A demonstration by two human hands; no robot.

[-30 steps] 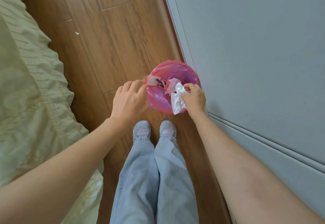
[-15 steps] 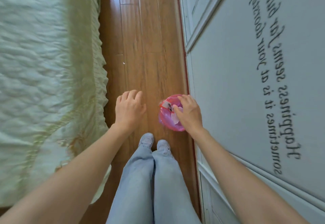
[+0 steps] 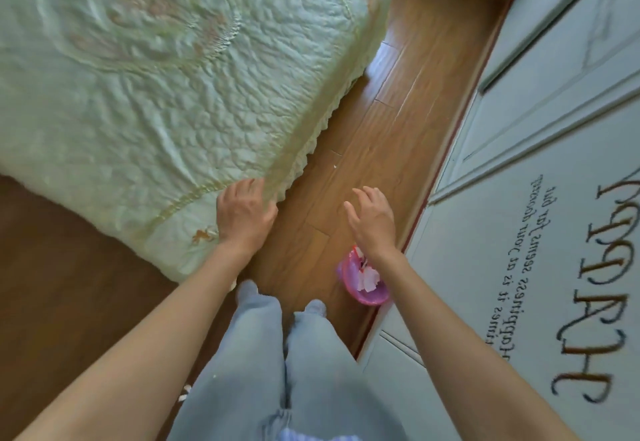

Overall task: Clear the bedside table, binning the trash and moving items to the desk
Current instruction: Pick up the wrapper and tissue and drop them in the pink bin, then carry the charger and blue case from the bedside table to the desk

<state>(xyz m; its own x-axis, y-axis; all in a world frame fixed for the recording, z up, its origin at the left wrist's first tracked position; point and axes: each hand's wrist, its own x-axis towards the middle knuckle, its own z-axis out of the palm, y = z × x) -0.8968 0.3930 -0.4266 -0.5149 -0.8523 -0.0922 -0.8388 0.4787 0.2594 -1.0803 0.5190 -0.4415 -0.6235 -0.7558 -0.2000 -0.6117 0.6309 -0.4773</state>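
- The person's jeans-clad legs (image 3: 277, 354) stood nearest the camera on the wooden floor (image 3: 391, 129), feet pointing down the strip between bed and wall.
- Just right of the feet, the small pink-lined bin (image 3: 363, 285) sat hard against the skirting, with crumpled white tissue (image 3: 369, 276) and a red-and-white wrapper inside; that part of the trash looked binned.
- The right hand (image 3: 372, 221) hovered above and beyond the bin, fingers loosely spread and holding nothing.
- The left hand (image 3: 244, 214) was likewise empty, fingers apart, over the near corner of the bed (image 3: 156, 77) where the pale green quilt's frilled edge hung.
- Neither the bedside table nor the desk was in view, so what remained on the table could not be told.
- Risk, as a judgement: the bin stood close to the right foot, and a careless step or turn could knock it and spill the tissue.
- The hanging frill could catch a foot at the bed corner.
- Open room was the floor strip ahead, bounded by the bed edge on the left and the lettered grey wall (image 3: 554, 233) on the right.
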